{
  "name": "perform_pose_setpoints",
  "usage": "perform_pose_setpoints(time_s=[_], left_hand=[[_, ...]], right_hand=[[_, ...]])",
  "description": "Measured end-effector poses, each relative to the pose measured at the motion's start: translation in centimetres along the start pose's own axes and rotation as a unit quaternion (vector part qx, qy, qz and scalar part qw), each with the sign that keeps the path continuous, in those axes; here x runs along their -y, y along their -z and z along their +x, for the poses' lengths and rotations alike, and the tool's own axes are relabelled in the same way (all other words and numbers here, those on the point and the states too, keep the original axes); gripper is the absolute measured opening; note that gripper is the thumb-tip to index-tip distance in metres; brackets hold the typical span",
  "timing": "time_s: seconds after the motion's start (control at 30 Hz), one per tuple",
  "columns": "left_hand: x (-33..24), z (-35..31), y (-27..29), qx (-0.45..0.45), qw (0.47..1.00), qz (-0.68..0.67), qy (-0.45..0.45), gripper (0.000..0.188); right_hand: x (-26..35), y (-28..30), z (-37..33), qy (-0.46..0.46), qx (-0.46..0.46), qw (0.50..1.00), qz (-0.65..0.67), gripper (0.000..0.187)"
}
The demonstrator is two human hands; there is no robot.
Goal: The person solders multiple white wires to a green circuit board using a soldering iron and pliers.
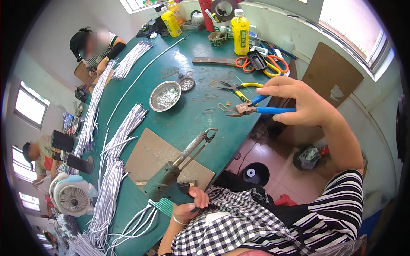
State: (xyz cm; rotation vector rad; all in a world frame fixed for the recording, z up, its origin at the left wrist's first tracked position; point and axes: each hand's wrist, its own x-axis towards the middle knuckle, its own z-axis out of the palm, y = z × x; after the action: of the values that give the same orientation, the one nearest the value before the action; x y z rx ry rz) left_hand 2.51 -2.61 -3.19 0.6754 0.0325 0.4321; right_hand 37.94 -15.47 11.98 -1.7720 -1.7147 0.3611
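My right hand (301, 100) is raised over the table's right edge, its fingers and thumb closed round the blue handles of diagonal cutters (244, 109). The cutters' jaws face left. Low in front of me, my left hand (190, 208) is closed on the edge of a green circuit board (163, 207) with rows of small pale marks. White cables (136, 224) run from the board's left end. Just beyond the left hand is a green soldering gun (164, 180), its metal tip angled up and away; its handle is partly hidden.
Bundles of white cables (112, 187) cover the table's left. A brown board (147, 149) lies under the soldering gun. Beyond it are a metal bowl (165, 96), yellow-handled pliers (239, 88), scissors (273, 66) and a yellow bottle (241, 34). A fan (72, 196) stands left; two people work farther off.
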Motion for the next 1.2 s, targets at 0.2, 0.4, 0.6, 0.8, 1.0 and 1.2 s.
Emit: perform_pose_setpoints(time_s=[0.2, 0.4, 0.6, 0.8, 1.0, 1.2], left_hand=[[1.8, 0.0, 0.1, -0.038, 0.780, 0.625, -0.006, 0.034], [1.6, 3.6, -3.4, 0.084, 0.669, 0.728, -0.126, 0.049], [1.9, 3.9, -3.6, 0.094, 0.624, 0.753, -0.188, 0.050], [2.1, 4.1, -3.6, 0.097, 0.625, 0.748, -0.201, 0.049], [2.0, 3.9, -3.7, 0.089, 0.622, 0.755, -0.187, 0.042], [1.9, 3.9, -3.5, 0.092, 0.629, 0.746, -0.199, 0.049]], right_hand=[[-1.8, -3.1, -1.8, -0.066, -0.109, 0.989, 0.076, 0.062], [-5.4, -9.7, -6.5, -0.216, -0.186, 0.850, 0.442, 0.047], [-5.4, -11.9, -7.4, -0.222, -0.202, 0.819, 0.489, 0.045], [-5.2, -11.4, -7.2, -0.223, -0.188, 0.809, 0.511, 0.045], [-5.0, -11.6, -7.0, -0.223, -0.182, 0.828, 0.481, 0.045], [-5.0, -11.6, -7.0, -0.192, -0.191, 0.857, 0.439, 0.044]])
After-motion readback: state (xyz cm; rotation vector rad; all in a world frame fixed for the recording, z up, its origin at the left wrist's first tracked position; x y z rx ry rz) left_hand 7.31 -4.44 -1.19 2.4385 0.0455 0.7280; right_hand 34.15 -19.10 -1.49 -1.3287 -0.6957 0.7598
